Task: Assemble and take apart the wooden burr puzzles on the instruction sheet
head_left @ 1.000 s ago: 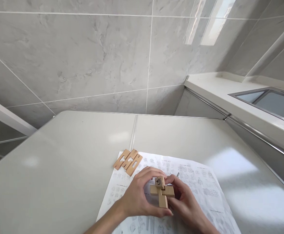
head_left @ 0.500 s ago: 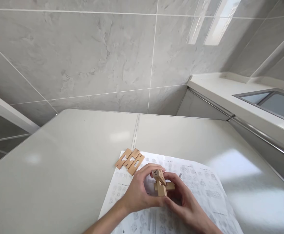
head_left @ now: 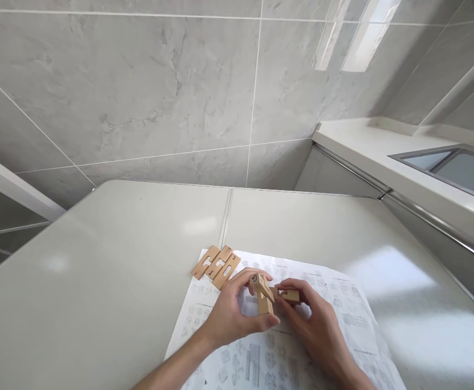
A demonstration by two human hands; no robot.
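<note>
My left hand point(head_left: 232, 314) is closed around upright wooden puzzle pieces point(head_left: 265, 305), thumb below and fingers above. A dark mark shows on their top end. My right hand point(head_left: 316, 317) pinches a notched wooden puzzle piece point(head_left: 291, 296) that lies crosswise to the right of them. Its left end reaches up to the pieces in my left hand; whether it is still inside them I cannot tell. Beyond my left hand, three flat slotted wooden pieces point(head_left: 222, 279) with numbers on them lie side by side.
Under my hands lies a large printed paper sheet point(head_left: 224, 355) with small diagrams. It rests on a pale table point(head_left: 118, 281) with a seam across it. A grey tiled wall point(head_left: 139, 97) stands behind, and a counter with a sink point(head_left: 464, 168) is at the right.
My right hand has moved a little to the right with the crosswise puzzle piece, which now sticks out farther. My left hand keeps the upright pieces, now slightly tilted and farther left.
</note>
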